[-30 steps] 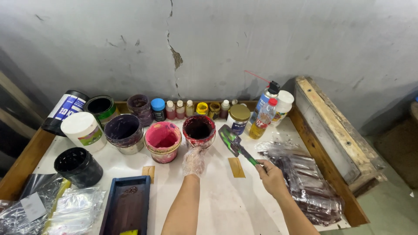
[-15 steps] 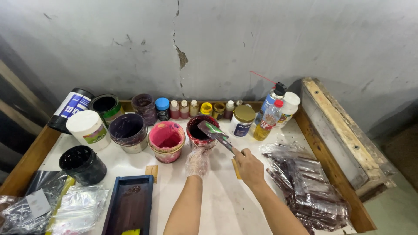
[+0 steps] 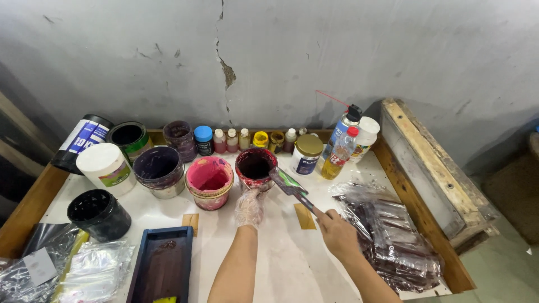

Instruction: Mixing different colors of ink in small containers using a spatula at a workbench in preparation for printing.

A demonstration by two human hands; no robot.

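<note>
From the head camera: the right hand [image 3: 338, 234] has pulled the scraper [image 3: 290, 185] back off the dark red pot [image 3: 255, 166]; its fingers grip the handle. The gloved left hand [image 3: 249, 206] holds that pot on the bench [image 3: 281, 264], fingers closed. The pink pot [image 3: 209, 180] holds pink paint, the black tub [image 3: 98, 212] looks dark inside.

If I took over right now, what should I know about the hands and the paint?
Left hand, in a clear plastic glove, grips the dark red paint tub at its near side. Right hand, bare, holds a paint-smeared spatula, its blade at the tub's right rim. The pink tub stands just left of it. The blade is already coated; whether any paint has been moved anywhere can't be told.
</note>
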